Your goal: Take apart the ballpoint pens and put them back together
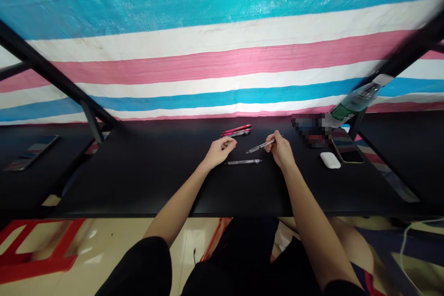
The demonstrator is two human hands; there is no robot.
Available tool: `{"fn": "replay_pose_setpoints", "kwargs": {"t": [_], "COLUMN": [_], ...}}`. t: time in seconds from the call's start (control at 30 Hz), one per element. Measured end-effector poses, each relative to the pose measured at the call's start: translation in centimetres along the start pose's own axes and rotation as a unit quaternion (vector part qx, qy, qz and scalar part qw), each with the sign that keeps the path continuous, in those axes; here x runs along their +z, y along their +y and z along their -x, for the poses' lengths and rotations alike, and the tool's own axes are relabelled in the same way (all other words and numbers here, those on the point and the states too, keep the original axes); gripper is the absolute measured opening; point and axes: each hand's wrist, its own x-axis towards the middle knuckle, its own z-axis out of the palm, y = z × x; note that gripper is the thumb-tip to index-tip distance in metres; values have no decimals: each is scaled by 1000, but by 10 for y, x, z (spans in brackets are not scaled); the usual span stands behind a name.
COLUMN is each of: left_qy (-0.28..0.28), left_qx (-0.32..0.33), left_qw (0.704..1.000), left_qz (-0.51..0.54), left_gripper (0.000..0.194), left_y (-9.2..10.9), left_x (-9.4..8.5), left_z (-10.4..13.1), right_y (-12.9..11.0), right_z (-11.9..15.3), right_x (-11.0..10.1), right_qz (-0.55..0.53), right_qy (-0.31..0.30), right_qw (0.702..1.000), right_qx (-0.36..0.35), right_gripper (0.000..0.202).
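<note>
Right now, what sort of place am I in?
Possibly a makeshift indoor workstation: a black table holding pens, a striped sheet behind it, and tiled floor below.

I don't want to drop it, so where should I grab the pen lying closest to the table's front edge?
Probably pinch the pen at its middle, from above, across its long sides: it's slim, lies flat and sideways on the table, and nothing covers it.

"Holding what in the right hand (280, 150)?"
"Holding a slanted pen (257, 148)."
"And doing what with the left hand (221, 150)?"
"Curling fingers near red pens (239, 128) and a second pen (244, 162) on the black table (138, 171)."
</note>
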Motion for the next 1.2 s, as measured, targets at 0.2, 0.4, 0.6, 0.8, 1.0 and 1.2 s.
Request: {"fn": "replay_pose_setpoints", "kwargs": {"t": [0.2,0.4,0.6,0.8,1.0,1.2], "left_qy": [-54,-76,-78,-81,-88,-71], "left_qx": [116,136,131,129,129,117], "left_qw": [985,973,966,959,954,955], "left_qz": [-112,-170,-207,-241,-256,-263], "left_gripper": [25,18,11,10,8,10], "left_y": [0,-5,-6,-10,-10,-7], "left_x": [3,3,2,-1,-2,-5], "left_z": [5,4,3,2,2,2], "right_y": [5,1,-4,-7,-3,-1], "right_z": [5,9,11,11,10,8], "right_x": [4,6,8,10,9,6], "right_qz": [75,139,225,263,254,244], "right_qy": [-68,-129,-157,-137,-109,-105], "right_qw": [994,981,961,955,961,964], "right_qx": [34,41,20,16,-2,-15], "right_gripper": [38,35,33,32,33,34]}}
